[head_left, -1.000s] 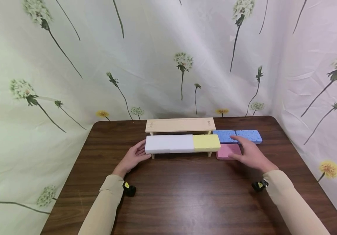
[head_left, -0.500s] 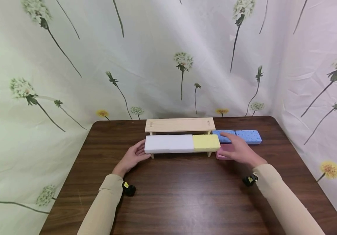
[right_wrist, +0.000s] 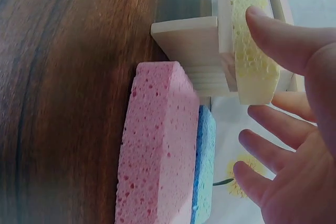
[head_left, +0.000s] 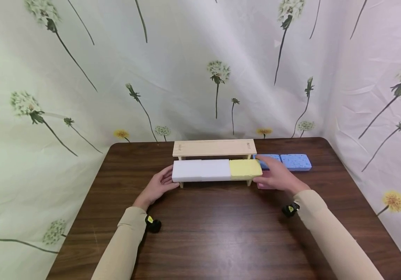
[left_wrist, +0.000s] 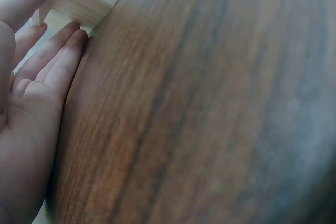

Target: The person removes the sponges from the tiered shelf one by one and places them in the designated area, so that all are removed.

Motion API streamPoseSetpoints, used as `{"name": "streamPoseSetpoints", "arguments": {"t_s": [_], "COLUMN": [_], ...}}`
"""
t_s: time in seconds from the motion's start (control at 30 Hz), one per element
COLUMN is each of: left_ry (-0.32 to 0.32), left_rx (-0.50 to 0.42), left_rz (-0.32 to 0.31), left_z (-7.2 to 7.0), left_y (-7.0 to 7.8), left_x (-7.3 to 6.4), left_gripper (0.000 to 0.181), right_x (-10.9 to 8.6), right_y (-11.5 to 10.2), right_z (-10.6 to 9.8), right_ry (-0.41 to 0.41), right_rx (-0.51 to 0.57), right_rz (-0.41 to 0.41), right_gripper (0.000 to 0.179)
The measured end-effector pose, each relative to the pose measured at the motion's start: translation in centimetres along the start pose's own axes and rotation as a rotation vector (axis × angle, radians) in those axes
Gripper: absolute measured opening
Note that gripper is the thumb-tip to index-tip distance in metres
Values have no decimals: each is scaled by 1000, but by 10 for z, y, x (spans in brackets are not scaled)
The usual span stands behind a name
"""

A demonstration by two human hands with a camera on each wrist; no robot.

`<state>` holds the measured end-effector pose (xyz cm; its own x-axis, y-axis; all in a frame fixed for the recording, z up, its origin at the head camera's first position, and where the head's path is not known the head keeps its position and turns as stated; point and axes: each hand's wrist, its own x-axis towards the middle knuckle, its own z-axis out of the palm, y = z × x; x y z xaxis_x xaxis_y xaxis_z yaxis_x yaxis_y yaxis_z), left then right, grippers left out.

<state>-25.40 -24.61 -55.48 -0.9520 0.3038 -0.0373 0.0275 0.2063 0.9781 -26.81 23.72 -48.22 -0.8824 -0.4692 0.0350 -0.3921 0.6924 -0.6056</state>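
Observation:
Two white sponge-like blocks (head_left: 201,170) and a yellow sponge (head_left: 245,169) lie end to end on the lower step of a wooden shelf (head_left: 214,147). At the row's left end is my left hand (head_left: 157,188), its fingers extended beside the first white block and the shelf's end. My right hand (head_left: 280,175) is at the yellow sponge's right end, thumb at the front side and forefinger toward the back corner. In the right wrist view the thumb overlaps the yellow sponge, while the other fingers spread loosely beyond its end.
A pink sponge (right_wrist: 152,145) lies on the table under my right hand, mostly hidden in the head view. Behind it are two blue sponges (head_left: 295,162), one partly covered by the hand. The dark wooden table (head_left: 200,233) ends at a flower-printed cloth (head_left: 182,85).
My right hand has moved left, from over the pink and blue sponges to the yellow sponge's right end. My left hand has stayed in place, and the row of blocks looks unmoved.

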Motion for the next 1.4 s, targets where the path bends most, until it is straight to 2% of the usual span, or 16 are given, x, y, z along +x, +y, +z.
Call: {"name": "streamPoseSetpoints", "arguments": {"t_s": [0.17,0.6,1.07,1.4], "left_ry": [0,7,5,5], "left_rx": [-1,11,7,11], "left_rz": [3,-9,-7,-3], "left_z": [0,-1,-1,0], "left_y": [-4,0,-1,-2], "left_x": [0,0,1,1], "left_gripper": [86,86,86,86], "right_x": [2,5,0,-6], "right_y": [-4,-2,0,1], "right_z": [2,3,2,-1], "right_ry": [-15,8,33,53], "right_rx": [9,-28,23,20], "right_rz": [17,5,20,18], "right_gripper": [90,78,75,72]}}
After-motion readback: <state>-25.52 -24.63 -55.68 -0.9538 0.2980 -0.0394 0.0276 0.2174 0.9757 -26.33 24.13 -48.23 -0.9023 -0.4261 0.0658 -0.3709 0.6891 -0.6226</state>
